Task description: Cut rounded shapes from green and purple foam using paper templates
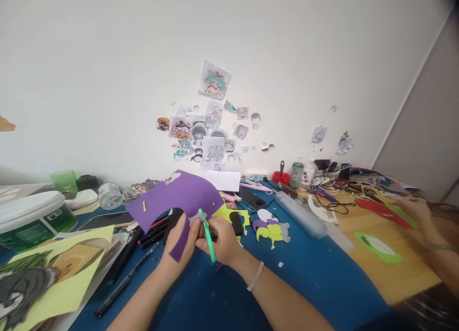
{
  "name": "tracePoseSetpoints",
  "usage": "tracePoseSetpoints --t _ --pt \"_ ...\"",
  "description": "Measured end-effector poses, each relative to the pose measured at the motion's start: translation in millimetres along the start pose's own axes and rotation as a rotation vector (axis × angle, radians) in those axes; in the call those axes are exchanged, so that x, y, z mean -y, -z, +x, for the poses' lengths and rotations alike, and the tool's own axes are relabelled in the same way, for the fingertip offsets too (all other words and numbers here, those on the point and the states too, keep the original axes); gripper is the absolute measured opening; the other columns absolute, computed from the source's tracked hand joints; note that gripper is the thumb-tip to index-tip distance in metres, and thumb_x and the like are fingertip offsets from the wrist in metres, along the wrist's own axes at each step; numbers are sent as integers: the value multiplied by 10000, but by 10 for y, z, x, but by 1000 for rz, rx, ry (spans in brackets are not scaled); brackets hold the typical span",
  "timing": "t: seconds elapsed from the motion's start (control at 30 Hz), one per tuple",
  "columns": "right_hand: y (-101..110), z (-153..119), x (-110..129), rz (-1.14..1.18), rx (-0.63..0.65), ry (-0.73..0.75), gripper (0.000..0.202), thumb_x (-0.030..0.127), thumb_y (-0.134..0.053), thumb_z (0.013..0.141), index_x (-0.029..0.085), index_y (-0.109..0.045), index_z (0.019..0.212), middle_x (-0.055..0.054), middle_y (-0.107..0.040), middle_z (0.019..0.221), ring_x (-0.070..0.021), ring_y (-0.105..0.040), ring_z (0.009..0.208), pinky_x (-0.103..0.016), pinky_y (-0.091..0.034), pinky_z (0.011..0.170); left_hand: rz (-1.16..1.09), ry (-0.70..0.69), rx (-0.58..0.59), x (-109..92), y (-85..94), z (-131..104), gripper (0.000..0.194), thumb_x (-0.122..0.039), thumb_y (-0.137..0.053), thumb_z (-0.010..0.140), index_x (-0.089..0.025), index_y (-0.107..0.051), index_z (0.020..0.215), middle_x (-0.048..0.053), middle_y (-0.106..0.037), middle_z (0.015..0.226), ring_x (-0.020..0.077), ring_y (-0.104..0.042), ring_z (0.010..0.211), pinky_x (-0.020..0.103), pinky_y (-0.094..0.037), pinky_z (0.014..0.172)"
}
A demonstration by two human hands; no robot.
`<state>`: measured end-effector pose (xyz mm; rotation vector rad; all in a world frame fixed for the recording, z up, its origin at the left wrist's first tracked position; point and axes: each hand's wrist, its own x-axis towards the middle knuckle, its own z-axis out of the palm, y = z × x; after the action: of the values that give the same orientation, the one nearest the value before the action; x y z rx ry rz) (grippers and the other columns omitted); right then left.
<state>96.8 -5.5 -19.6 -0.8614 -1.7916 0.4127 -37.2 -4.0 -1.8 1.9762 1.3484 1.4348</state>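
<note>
Cluttered blue surface [315, 271]. Your left hand [169, 245] pinches a small grey piece [196, 218] by the purple sheet's [186, 190] near edge; right hand [225, 240] closed round green pen-like tool [208, 238]. Loose pinch could cause slip, tear.

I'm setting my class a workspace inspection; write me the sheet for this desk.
Surface: blue surface, wooden tabletop at right.
Job's things: purple sheet with a curved cutout; green tool; pale piece.
Clutter: pens, yellow-and-purple cutouts, tub, bottles.
Hands: right hand grips the green tool; left hand seems to pinch the pale piece.
Cables: black cable on the wooden tabletop.
Surroundings: white wall bearing drawings; another person's hand at far right.
</note>
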Motion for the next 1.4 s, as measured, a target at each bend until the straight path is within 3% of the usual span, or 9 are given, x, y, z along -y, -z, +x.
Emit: tracePoseSetpoints --t 0.1,0.27,0.4,0.7,1.2,1.4 --pt "-7 -4 20 -45 -16 57 240 431 -630 660 199 -574 687 -34 -571 673 -194 -509 671 -283 -382 652 40 6 50 -17 40 -16 247 -450 -409 795 -229 -403 685 -31 -483 558 173 -489 530 286 -382 535" --pt "-47 -2 -24 -127 -2 55 229 424 -596 698 197 -564 695 -27 -550 651 -183 -506 658 -270 -367 641 -112 -7 8 -129 57 -5 192 -403 -402 823 -218 -450 841 -14 -533 697 179 -526 685 275 -402 642" --pt "-88 7 -83 -164 5 48 274 442 -568 716 176 -528 659 -12 -509 621 -157 -471 614 -247 -344 596 -119 1 48 -146 65 9 174 -379 -399 837 -214 -450 810 -29 -479 656 167 -500 683 261 -385 645" --pt "-48 3 -29 195 121 -16 348 486 -435 811 152 -517 757 -14 -501 676 -132 -460 620 -236 -374 581 -159 2 59 -169 67 -4 168 -363 -393 841 -210 -449 800 -68 -419 526 135 -432 492 245 -357 533" --pt "5 19 -36 125 117 -13 452 571 -506 743 133 -612 768 -20 -525 649 -129 -449 601 -221 -359 539 -346 33 76 -181 71 -10 193 -370 -397 852 -214 -391 738 -88 -425 480 102 -414 437 218 -356 480" --pt "-5 10 -20 174 138 8 489 591 -486 743 131 -625 831 -42 -569 692 -151 -498 641 -240 -408 587 -374 68 1 -199 80 -25 215 -389 -430 832 -218 -400 705 -85 -439 476 108 -428 443 222 -363 485"
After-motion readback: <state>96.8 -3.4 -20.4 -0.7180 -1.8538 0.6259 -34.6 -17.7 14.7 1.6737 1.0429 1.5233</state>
